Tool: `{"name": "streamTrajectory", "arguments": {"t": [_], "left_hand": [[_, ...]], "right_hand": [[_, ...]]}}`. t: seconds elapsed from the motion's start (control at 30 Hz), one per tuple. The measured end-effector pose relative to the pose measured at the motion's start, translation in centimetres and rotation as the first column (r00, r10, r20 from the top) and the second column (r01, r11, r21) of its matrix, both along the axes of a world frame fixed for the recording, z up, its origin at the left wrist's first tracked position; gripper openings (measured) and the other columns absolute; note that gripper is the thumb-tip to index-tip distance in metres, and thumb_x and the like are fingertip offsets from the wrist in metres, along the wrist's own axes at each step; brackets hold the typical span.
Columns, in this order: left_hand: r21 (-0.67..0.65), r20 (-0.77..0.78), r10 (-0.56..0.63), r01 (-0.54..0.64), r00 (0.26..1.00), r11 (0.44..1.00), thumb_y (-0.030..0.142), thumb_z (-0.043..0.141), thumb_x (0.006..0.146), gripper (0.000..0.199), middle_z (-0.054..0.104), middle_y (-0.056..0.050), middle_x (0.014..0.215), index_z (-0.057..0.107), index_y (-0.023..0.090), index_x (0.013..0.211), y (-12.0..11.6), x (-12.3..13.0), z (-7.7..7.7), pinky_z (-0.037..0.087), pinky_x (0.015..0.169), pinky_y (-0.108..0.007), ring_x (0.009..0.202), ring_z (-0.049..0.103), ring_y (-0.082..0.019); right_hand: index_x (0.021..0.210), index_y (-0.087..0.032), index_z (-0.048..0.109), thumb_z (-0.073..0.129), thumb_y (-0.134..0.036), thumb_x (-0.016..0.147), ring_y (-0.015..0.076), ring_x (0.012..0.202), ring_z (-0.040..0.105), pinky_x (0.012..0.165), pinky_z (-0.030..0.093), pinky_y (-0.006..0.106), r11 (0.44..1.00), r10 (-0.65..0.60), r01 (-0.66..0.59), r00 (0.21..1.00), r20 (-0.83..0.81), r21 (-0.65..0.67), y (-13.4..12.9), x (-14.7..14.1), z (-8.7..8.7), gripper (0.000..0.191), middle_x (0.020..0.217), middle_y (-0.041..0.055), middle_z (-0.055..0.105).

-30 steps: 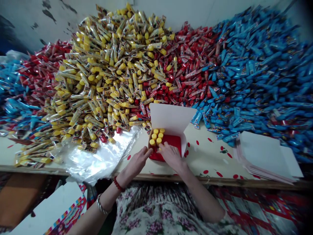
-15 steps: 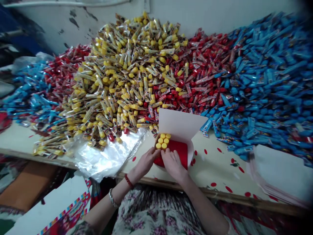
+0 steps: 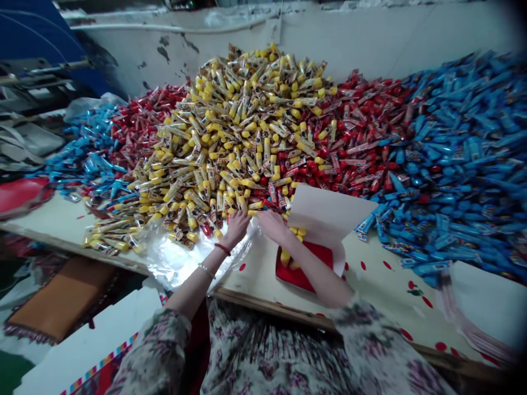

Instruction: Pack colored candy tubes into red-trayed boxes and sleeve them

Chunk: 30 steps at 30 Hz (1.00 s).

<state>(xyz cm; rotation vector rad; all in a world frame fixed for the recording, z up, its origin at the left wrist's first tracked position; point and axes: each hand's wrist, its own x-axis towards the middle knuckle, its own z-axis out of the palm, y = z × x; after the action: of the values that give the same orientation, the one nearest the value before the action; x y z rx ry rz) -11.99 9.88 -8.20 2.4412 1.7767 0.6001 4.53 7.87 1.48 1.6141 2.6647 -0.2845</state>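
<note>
At the front of the heap of yellow-capped tubes (image 3: 230,137), my left hand (image 3: 237,227) has its fingers curled round a yellow-capped tube. My right hand (image 3: 272,226) is close beside it, its fingers closed at a yellow-capped tube (image 3: 252,213) between the two hands; the fingertips are partly hidden. Below my right forearm lies a red-lined box (image 3: 315,258) with its white lid (image 3: 329,211) raised. Several yellow-capped tubes (image 3: 298,231) are in its left part, partly covered by the forearm. A clear plastic bag (image 3: 175,258) lies under my left wrist.
Red tubes (image 3: 366,115) and blue tubes (image 3: 465,142) are heaped to the right, with more red and blue on the left. A stack of white sheets (image 3: 489,296) sits at the right edge. Red spots dot the table (image 3: 370,291). White printed cardboard (image 3: 90,334) is below left.
Both hands have left the box and reached forward and left to the yellow-capped heap. The yellow-capped tubes in the box are partly behind my right forearm. The view has shifted.
</note>
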Motion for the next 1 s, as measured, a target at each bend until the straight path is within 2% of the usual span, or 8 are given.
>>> {"name": "streamTrajectory", "arguments": {"t": [0.1, 0.2, 0.37, 0.53, 0.67, 0.73, 0.9, 1.0], "left_hand": [[-0.052, -0.081, -0.074, 0.07, 0.994, 0.996, -0.002, 0.048, 0.073, 0.024, 0.061, -0.014, 0.098, 0.063, 0.014, 0.082, -0.1, 1.1, -1.1, 0.041, 0.087, -0.042, 0.101, 0.052, -0.027], [-0.066, -0.11, -0.087, 0.08, 0.99, 0.995, -0.002, 0.046, 0.075, 0.024, 0.059, -0.015, 0.104, 0.063, 0.013, 0.083, -1.1, 0.9, -2.0, 0.041, 0.088, -0.042, 0.106, 0.05, -0.027], [-0.037, -0.055, -0.062, 0.06, 0.997, 0.997, 0.0, 0.045, 0.079, 0.023, 0.063, -0.013, 0.096, 0.063, 0.015, 0.078, -1.5, -1.5, -1.6, 0.042, 0.089, -0.039, 0.102, 0.052, -0.025], [0.046, 0.096, 0.02, -0.024, 0.995, 0.999, 0.008, 0.044, 0.086, 0.023, 0.065, -0.009, 0.095, 0.062, 0.018, 0.094, -2.4, -4.4, 0.7, 0.044, 0.085, -0.037, 0.093, 0.057, -0.021], [0.109, 0.507, 0.162, -0.25, 0.847, 0.962, 0.024, 0.037, 0.095, 0.024, 0.062, -0.004, 0.088, 0.057, 0.017, 0.105, -6.0, -4.2, 1.4, 0.046, 0.071, -0.027, 0.078, 0.057, -0.015], [0.1, 0.593, 0.117, -0.218, 0.796, 0.971, 0.027, 0.039, 0.095, 0.024, 0.061, -0.003, 0.085, 0.059, 0.018, 0.104, -8.5, -2.6, 0.8, 0.046, 0.07, -0.026, 0.076, 0.057, -0.014], [0.016, 0.221, -0.188, 0.189, 0.957, 0.982, 0.023, 0.048, 0.091, 0.027, 0.063, -0.008, 0.105, 0.062, 0.025, 0.114, -14.5, 2.8, -1.9, 0.045, 0.085, -0.035, 0.096, 0.057, -0.019], [-0.028, 0.107, -0.17, 0.174, 0.979, 0.984, 0.022, 0.05, 0.09, 0.033, 0.059, -0.008, 0.122, 0.059, 0.03, 0.121, -16.9, 3.7, -3.0, 0.038, 0.097, -0.045, 0.111, 0.052, -0.024]], "right_hand": [[0.107, -0.009, 0.062, 0.045, -0.008, 0.091, 0.0215, 0.103, 0.06, 0.084, 0.048, 0.033, 0.999, -0.027, 0.028, 0.999, 0.032, -0.034, 4.5, -3.2, -1.4, 0.023, 0.109, 0.0139, 0.065], [0.108, -0.011, 0.06, 0.054, -0.022, 0.091, 0.0197, 0.1, 0.061, 0.085, 0.05, 0.039, 0.998, -0.053, 0.054, 0.998, 0.036, -0.042, 5.2, -4.3, -3.5, 0.021, 0.11, 0.009, 0.063], [0.106, -0.009, 0.06, 0.054, -0.028, 0.092, 0.0164, 0.094, 0.063, 0.084, 0.05, 0.039, 0.997, -0.08, 0.079, 0.996, -0.046, -0.027, 3.0, -5.0, -5.3, 0.024, 0.105, 0.0083, 0.064], [0.112, -0.017, 0.059, 0.049, -0.01, 0.088, 0.0201, 0.096, 0.064, 0.082, 0.05, 0.035, 1.0, 0.024, -0.025, 0.972, -0.234, 0.001, -1.4, -4.5, -3.0, 0.027, 0.101, 0.0101, 0.068], [0.118, -0.026, 0.051, 0.049, -0.021, 0.091, 0.013, 0.105, 0.059, 0.091, 0.048, 0.025, 0.99, 0.135, -0.136, 0.886, -0.444, 0.029, -9.1, -0.7, -1.9, 0.028, 0.111, 0.0004, 0.064], [0.114, -0.025, 0.052, 0.048, -0.028, 0.092, 0.0152, 0.101, 0.06, 0.09, 0.049, 0.027, 0.994, 0.104, -0.102, 0.721, -0.685, 0.044, -13.1, 2.2, -2.3, 0.022, 0.105, 0.0025, 0.064], [0.108, -0.024, 0.054, 0.055, -0.028, 0.088, 0.0179, 0.097, 0.062, 0.086, 0.051, 0.031, 0.975, -0.153, 0.215, 0.505, -0.849, -0.048, -18.3, 10.1, -4.1, 0.021, 0.105, 0.0059, 0.065], [0.102, -0.023, 0.053, 0.057, -0.03, 0.086, 0.0197, 0.103, 0.061, 0.088, 0.05, 0.034, 0.924, -0.324, 0.324, 0.376, -0.868, -0.205, -18.6, 13.6, -5.1, 0.018, 0.113, 0.0082, 0.063]]}}
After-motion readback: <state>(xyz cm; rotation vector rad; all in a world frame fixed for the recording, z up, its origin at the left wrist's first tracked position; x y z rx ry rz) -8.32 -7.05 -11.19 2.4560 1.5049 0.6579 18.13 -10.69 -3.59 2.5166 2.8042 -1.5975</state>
